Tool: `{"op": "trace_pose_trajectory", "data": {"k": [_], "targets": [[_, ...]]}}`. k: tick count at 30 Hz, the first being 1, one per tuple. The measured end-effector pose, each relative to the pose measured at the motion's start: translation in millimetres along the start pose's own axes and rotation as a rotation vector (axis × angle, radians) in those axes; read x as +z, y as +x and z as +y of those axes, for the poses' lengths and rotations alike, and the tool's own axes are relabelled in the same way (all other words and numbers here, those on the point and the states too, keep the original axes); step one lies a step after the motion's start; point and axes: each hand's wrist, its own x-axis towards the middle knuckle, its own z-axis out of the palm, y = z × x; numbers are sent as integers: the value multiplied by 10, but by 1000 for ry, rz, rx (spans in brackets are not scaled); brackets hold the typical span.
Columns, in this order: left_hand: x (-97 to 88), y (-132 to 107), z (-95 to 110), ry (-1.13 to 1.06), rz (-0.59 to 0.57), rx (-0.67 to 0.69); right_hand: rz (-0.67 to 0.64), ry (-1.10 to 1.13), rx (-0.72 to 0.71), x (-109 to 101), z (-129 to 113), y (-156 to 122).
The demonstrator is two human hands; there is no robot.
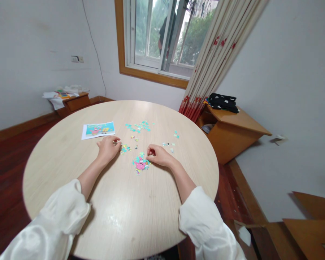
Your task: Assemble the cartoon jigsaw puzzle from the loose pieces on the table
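A partly joined jigsaw puzzle [141, 164] with a pink starfish figure lies near the middle of the table. My right hand [160, 156] rests at its upper right edge, fingers curled together; whatever they may hold is too small to make out. My left hand [108, 147] is beside a small heap of yellow and blue puzzle pieces [125, 148], its bent fingers apart at the heap's left edge. Between the hands lie a few loose puzzle pieces [136, 140]. Behind the left hand is a printed reference picture [99, 130] showing the pink figure and a yellow one.
Farther back on the round table [119, 216] spreads a group of light blue puzzle pieces [139, 126]. More loose pieces [168, 144] lie right of my right hand. A wooden cabinet [230, 133] with dark cloth stands beyond the right edge, below a curtain [219, 50].
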Motion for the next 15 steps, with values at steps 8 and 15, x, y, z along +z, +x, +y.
{"op": "trace_pose_trajectory", "data": {"k": [8,15], "targets": [[3,4,-1,-10,-11,-7,-11,-11,17,0,-31,0],[20,13,-19,-10,-15,-13,-8,8,9,18,18,12]]}}
